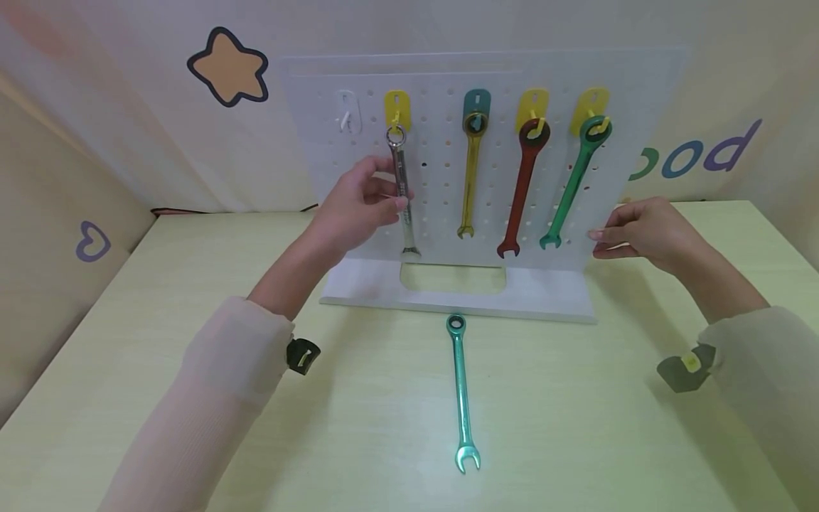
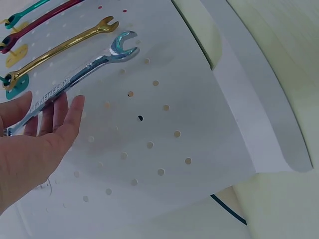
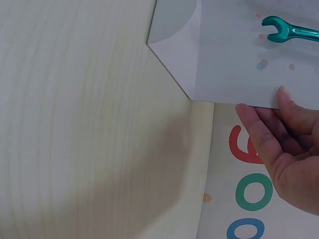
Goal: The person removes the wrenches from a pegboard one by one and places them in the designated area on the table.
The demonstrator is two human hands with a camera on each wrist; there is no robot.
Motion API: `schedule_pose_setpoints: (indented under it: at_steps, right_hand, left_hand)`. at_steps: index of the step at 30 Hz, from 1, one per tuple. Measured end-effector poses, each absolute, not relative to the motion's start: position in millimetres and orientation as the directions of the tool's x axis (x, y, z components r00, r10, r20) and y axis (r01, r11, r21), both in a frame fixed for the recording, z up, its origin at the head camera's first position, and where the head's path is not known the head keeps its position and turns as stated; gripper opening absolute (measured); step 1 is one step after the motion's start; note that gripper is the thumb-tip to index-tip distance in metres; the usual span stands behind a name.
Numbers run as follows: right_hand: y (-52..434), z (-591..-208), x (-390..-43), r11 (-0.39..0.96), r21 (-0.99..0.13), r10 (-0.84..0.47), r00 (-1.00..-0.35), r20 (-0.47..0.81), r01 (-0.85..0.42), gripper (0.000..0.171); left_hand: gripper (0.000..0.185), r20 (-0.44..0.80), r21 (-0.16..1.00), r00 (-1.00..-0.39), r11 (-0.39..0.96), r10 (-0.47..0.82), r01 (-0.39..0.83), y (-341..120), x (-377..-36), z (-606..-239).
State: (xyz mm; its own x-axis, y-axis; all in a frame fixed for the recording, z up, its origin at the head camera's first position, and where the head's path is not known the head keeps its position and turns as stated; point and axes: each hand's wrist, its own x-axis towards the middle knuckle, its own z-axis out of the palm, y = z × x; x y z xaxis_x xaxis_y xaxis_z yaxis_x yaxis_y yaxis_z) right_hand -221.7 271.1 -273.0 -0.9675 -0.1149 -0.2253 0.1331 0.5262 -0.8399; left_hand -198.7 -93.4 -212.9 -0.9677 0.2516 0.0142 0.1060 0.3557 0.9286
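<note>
My left hand (image 1: 358, 203) holds a silver combination wrench (image 1: 408, 231) by its shaft between thumb and fingers. Its ring end is at the second hook (image 1: 397, 110), a yellow one, and its open jaw hangs downward. In the left wrist view the wrench (image 2: 94, 63) lies close along the face of the white pegboard (image 2: 149, 132). At the board's right edge, my right hand (image 1: 652, 231) grips the pegboard (image 1: 435, 213), thumb on the front face and the other fingers at the edge in the right wrist view.
Gold (image 1: 470, 181), red (image 1: 521, 188) and green (image 1: 576, 181) wrenches hang on hooks to the right. A white hook (image 1: 348, 117) at far left is bare. On the table before the board's base (image 1: 544, 302) lies a teal wrench (image 1: 461, 391). A patterned wall (image 1: 160, 142) stands behind.
</note>
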Motion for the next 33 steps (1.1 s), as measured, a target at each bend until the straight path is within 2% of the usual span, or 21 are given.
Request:
schedule_pose_setpoints:
  at_steps: [12, 33]
  right_hand:
    - [271, -273, -221, 0.525, -0.842, -0.125, -0.968, -0.218, 0.122, 0.020]
    - [272, -273, -222, 0.531, -0.838, -0.126, -0.966, -0.228, 0.128, 0.019]
  left_hand:
    - [0.035, 0.033, 0.949, -0.970, 0.296, 0.242, 0.106, -92, -190, -212]
    - [0.033, 0.043, 0.945, -0.974, 0.308, 0.224, 0.112, -92, -179, -204]
